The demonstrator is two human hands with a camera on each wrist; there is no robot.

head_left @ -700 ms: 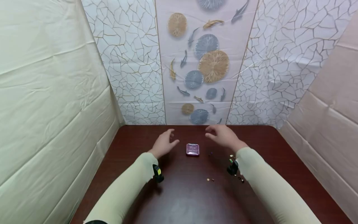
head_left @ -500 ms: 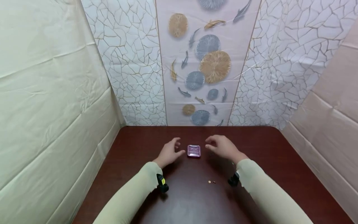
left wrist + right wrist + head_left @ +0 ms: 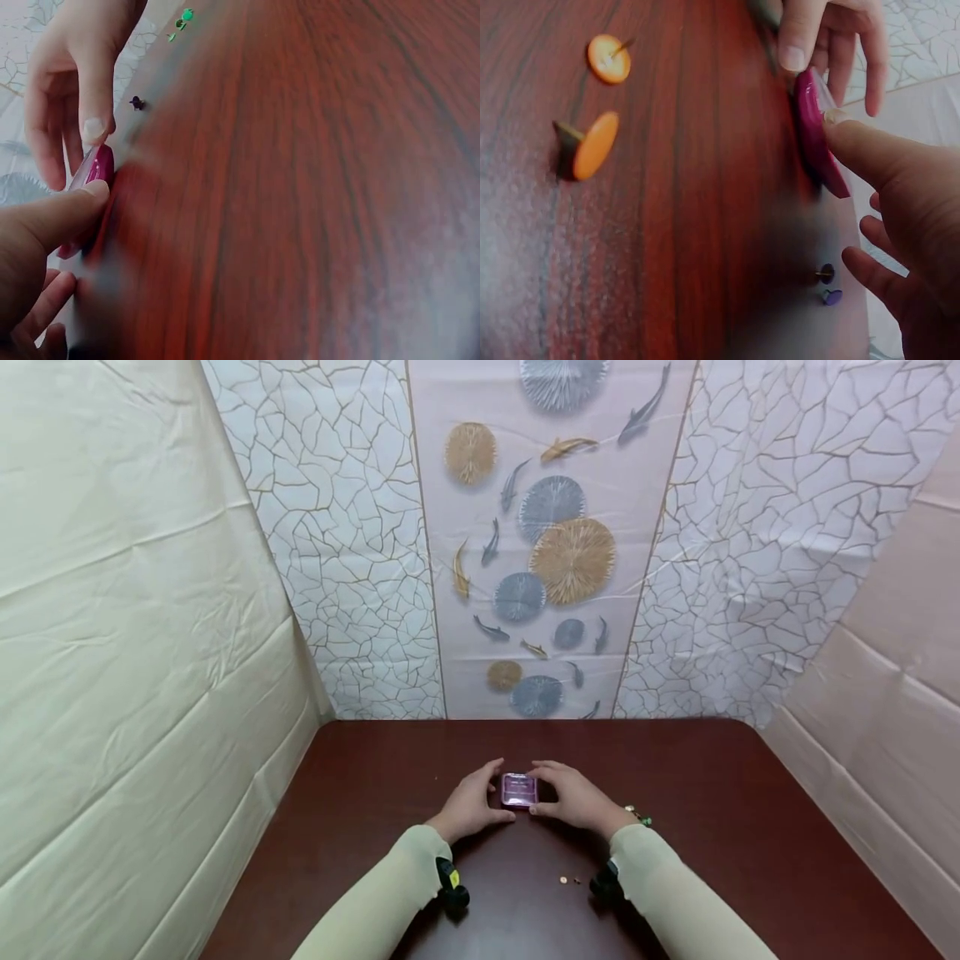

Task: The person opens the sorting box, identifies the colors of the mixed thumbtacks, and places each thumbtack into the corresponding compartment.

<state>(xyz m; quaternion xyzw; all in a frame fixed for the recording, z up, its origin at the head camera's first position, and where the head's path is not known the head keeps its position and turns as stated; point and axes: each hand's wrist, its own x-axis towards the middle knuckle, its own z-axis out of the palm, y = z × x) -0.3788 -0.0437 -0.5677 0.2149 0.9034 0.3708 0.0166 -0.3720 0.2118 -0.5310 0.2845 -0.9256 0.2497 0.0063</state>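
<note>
A small square pink-purple case (image 3: pixel 519 790) with a clear, shiny lid lies on the dark red-brown table (image 3: pixel 375 760). My left hand (image 3: pixel 467 806) holds its left side, thumb at the near corner and a finger by the far one. From the right, my right hand (image 3: pixel 576 800) holds it between thumb and index finger. In the right wrist view, the right thumb (image 3: pixel 866 146) lies against the edge of the case (image 3: pixel 810 116), while the other fingers hang apart from it. The left thumb (image 3: pixel 67 210) presses its near edge in the left wrist view.
Two orange thumbtacks (image 3: pixel 596 146) lie on the near part of the table. Purple thumbtacks (image 3: pixel 831 297) lie right of the case, with green ones (image 3: pixel 187 14) farther right, partly hidden by my right arm. Patterned cloth (image 3: pixel 375 610) hangs behind the table.
Both hands have come inward and down from either side to the case and now touch it. The case itself stays on the table. The head view has tilted slightly up.
</note>
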